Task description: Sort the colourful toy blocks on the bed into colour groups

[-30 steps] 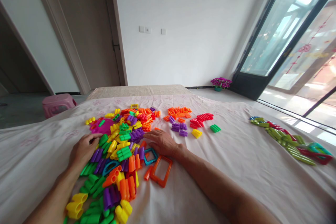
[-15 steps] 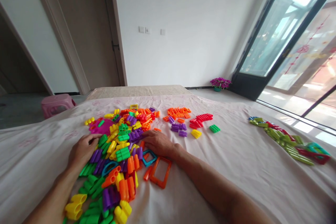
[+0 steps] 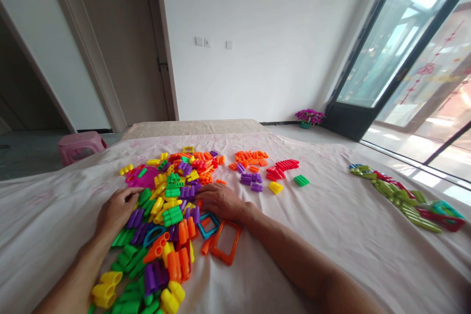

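Observation:
A long heap of colourful plastic pieces lies on the cloth, with green pieces (image 3: pixel 172 215), orange pieces (image 3: pixel 178 264) and purple pieces (image 3: pixel 155 276) among them. My left hand (image 3: pixel 117 210) rests at the heap's left edge, its fingers curled by a green piece; what they hold, if anything, is hidden. On the heap's right side, my right hand (image 3: pixel 220 201) reaches in palm down, its fingertips against the purple pieces and partly hidden. Just below it lie a blue frame (image 3: pixel 208 226) and an orange rectangular frame (image 3: pixel 226 242).
Small groups of orange (image 3: pixel 251 158), red (image 3: pixel 281 169) and purple pieces (image 3: pixel 251 181) lie to the right of the heap. Farther right is a row of olive-green pieces (image 3: pixel 401 196). A pink stool (image 3: pixel 81 146) stands beyond the cloth (image 3: pixel 331 206) at left.
My right hand has shifted slightly left, into the purple pieces, and some of those have moved a little. My left hand looks unchanged.

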A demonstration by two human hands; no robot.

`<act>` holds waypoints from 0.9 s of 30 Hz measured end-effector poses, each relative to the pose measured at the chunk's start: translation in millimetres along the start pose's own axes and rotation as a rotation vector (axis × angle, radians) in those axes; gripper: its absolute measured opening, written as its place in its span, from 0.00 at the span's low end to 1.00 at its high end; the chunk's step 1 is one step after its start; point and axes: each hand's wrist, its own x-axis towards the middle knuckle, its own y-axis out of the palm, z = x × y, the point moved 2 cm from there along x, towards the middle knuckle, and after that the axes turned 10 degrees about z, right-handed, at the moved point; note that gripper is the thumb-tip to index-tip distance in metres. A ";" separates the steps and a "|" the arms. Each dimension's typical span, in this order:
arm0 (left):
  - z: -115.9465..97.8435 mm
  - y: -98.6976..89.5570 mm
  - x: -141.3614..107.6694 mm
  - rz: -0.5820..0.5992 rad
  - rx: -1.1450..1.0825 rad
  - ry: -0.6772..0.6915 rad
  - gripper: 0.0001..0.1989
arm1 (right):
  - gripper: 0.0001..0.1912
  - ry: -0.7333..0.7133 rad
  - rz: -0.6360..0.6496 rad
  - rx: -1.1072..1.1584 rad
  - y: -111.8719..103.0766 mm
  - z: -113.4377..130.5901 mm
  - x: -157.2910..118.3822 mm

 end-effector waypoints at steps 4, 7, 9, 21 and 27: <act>1.1 0.9 0.9 -0.006 -0.001 -0.004 0.19 | 0.12 0.004 -0.010 0.035 3.0 -3.8 -0.2; 3.0 1.6 2.1 -0.007 -0.001 0.000 0.19 | 0.11 0.008 -0.020 0.056 2.1 -3.5 -1.0; 3.6 1.8 2.5 0.000 -0.004 0.000 0.19 | 0.12 0.020 -0.029 0.078 0.2 -2.4 -2.0; 4.4 2.0 3.1 -0.004 -0.022 -0.002 0.19 | 0.12 0.358 -0.314 0.457 0.4 -20.8 -9.2; 8.9 4.4 4.9 -0.002 -0.019 0.002 0.19 | 0.16 0.408 -0.444 0.597 10.4 -39.8 -12.2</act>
